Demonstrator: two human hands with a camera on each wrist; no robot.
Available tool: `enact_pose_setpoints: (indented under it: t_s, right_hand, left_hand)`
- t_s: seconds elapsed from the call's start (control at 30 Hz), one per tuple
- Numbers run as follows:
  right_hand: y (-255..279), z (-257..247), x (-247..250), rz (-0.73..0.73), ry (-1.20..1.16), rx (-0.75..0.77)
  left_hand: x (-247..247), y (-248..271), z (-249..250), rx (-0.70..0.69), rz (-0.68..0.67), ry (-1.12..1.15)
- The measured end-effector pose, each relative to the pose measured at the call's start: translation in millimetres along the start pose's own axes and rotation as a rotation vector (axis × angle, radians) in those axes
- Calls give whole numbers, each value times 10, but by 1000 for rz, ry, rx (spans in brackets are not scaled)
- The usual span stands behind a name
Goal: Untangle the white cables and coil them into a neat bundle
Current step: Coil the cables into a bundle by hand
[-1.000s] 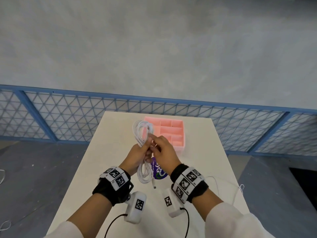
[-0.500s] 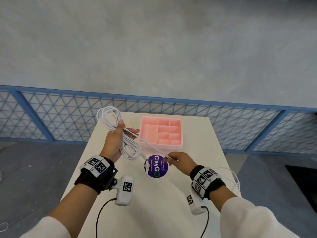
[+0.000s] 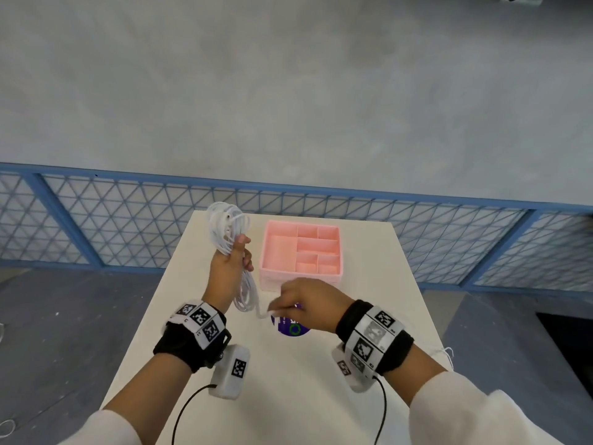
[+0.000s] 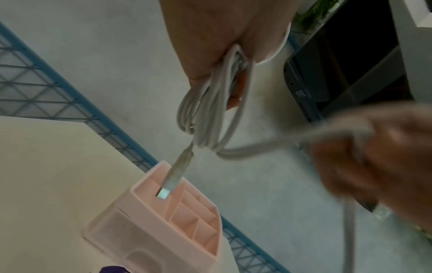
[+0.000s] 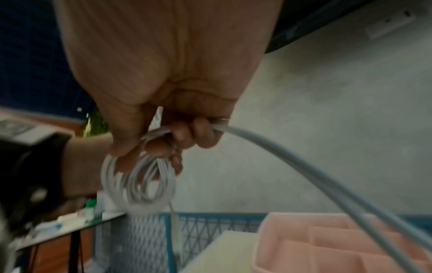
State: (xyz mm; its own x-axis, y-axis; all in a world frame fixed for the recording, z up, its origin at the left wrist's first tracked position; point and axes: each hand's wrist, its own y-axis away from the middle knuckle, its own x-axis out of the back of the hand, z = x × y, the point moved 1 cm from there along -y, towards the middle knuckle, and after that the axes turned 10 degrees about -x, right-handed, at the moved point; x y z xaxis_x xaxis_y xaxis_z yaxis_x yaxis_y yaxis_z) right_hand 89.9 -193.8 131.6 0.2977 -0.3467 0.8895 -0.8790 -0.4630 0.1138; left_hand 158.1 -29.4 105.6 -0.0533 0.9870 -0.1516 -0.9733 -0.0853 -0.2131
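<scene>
1. Nearest the camera, the right hand (image 3: pixel 308 303) is blurred with motion in the head view, so its fingertips are hard to read. The right wrist view shows its fingers (image 5: pixel 198 133) curled round one strand of the white cable (image 3: pixel 244 284).
2. That hand covers most of the round purple sticker (image 3: pixel 293 329) on the table (image 3: pixel 288 396), so the print on it cannot be read now. Half a second ago the sticker lay in full view with the hand to its right; the hand has since moved in over it.
3. The free run of cable between the hands is short and smeared in the head view. Half a second ago it stretched taut and straight from the coil to the right hand.
4. The left hand (image 3: pixel 229 271) is closed round the middle of the coil, held upright above the table's left side. Its palm hides where the loops cross. It stands closer to the table's centre than half a second ago.
5. The left wrist view shows a plug end (image 4: pixel 174 177) hanging from the lower loops, in line with the pink organiser (image 3: pixel 301 252). Whether it touches the box cannot be told.
6. The organiser sits at the table's far end, its near wall partly hidden behind the right hand.
7. Beyond is a blue mesh fence (image 3: pixel 128 226) and a grey wall.
</scene>
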Motion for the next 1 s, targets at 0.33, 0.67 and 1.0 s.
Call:
enact_pose_setpoints:
  t_s: [0.33, 0.67, 1.0]
  right_hand:
    - [-204, -1, 237, 423, -209, -385]
    - [-156, 627, 397, 33, -445, -380]
    - [-214, 983, 257, 193, -356, -668]
  left_hand:
    - [-334, 335, 64, 221, -203, 59]
    - [-31, 197, 132, 407, -369, 28]
    - [91, 156, -138, 408, -262, -308]
